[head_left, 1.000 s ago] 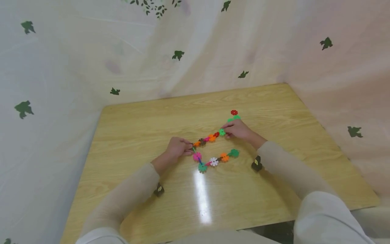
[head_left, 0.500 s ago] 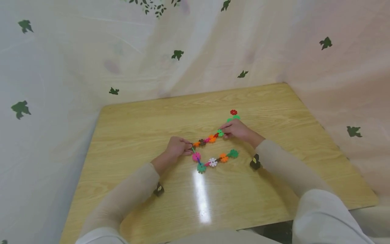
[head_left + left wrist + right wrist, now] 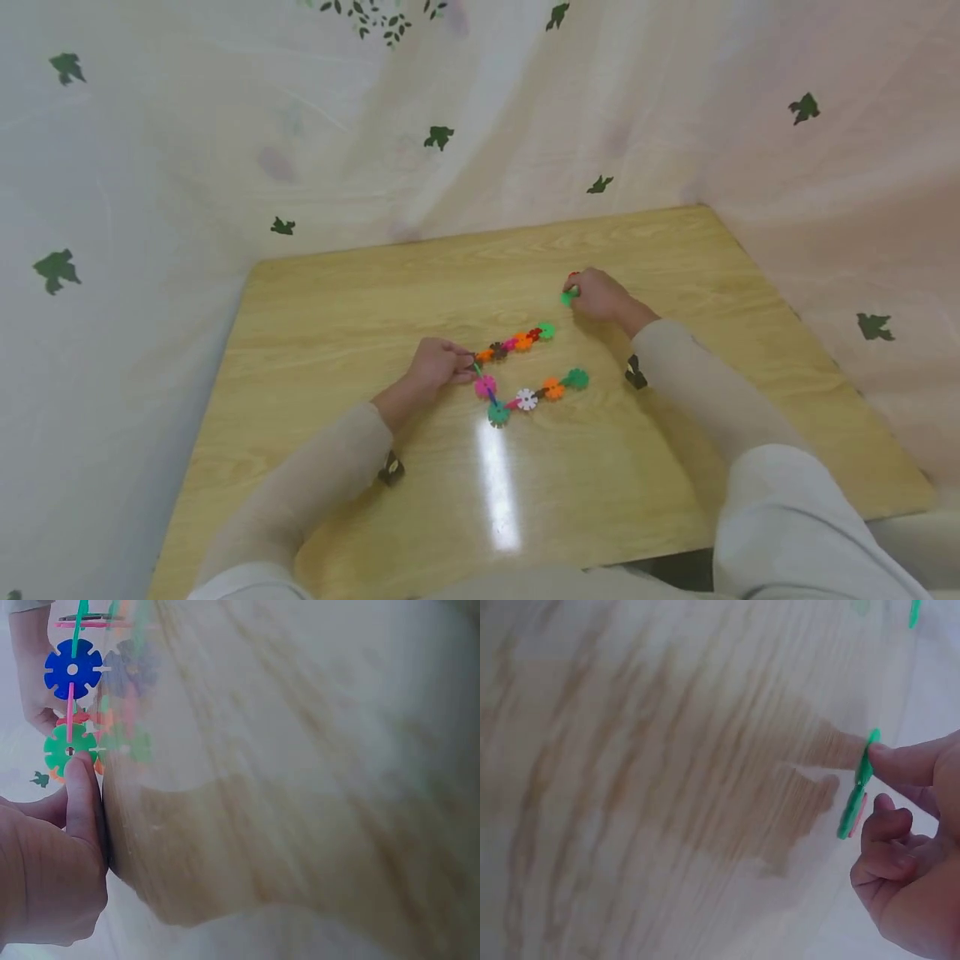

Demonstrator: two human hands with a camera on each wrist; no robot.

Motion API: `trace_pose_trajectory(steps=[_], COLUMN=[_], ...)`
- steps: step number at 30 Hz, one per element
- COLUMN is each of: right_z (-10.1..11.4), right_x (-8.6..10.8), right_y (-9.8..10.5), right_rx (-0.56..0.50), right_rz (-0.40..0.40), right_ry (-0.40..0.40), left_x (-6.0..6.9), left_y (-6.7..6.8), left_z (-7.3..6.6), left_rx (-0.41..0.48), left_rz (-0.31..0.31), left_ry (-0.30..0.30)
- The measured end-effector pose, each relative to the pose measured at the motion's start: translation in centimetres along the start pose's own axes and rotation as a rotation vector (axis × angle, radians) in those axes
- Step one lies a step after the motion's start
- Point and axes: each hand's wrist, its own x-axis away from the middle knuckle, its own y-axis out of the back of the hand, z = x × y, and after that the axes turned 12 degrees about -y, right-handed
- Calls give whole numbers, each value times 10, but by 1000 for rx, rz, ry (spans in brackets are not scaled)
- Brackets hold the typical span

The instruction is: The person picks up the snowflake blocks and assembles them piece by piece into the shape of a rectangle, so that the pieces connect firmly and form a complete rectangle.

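A chain of linked, notched flower-shaped plastic discs (image 3: pixel 522 341) lies on the table, bent at its left end into two rows. At that bend my left hand (image 3: pixel 435 363) pinches the chain; in the left wrist view a finger lies on a green disc (image 3: pixel 58 750), below a blue disc (image 3: pixel 73 656). Toward the back right, my right hand (image 3: pixel 600 294) pinches a loose green disc (image 3: pixel 567 298). The right wrist view shows that green disc (image 3: pixel 869 754) edge-on at the fingertips, with another green disc (image 3: pixel 850 814) and a reddish one just below. A red disc (image 3: pixel 573 274) is mostly hidden behind the right hand.
The light wood-look table (image 3: pixel 360 300) has its far edge against a pale curtain (image 3: pixel 510 108) with green bird shapes. A dark strap piece hangs beneath each forearm. The front row of the chain ends in a dark green disc (image 3: pixel 577 378).
My right hand has let go of the light green disc at the upper row's end and moved back and right to the loose discs. My left hand has stayed put.
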Motion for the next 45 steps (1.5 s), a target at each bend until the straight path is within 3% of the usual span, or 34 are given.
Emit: trace_pose_trajectory(steps=[2, 9, 17, 34, 45], right_z=[1, 13, 12, 2, 7], right_x=[1, 16, 25, 30, 32], right_y=[-1, -6, -15, -25, -28], right_rx=[12, -127, -214, -312, -308], right_rz=[-10, 13, 13, 19, 4], right_ry=[8, 54, 78, 56, 71], left_x=[0, 0, -1, 0, 2], left_y=[-1, -1, 1, 0, -2], left_z=[0, -3, -5, 1, -1], left_rx=[4, 4, -7, -5, -13], left_rz=[1, 11, -4, 4, -6], left_ry=[0, 4, -2, 16, 9])
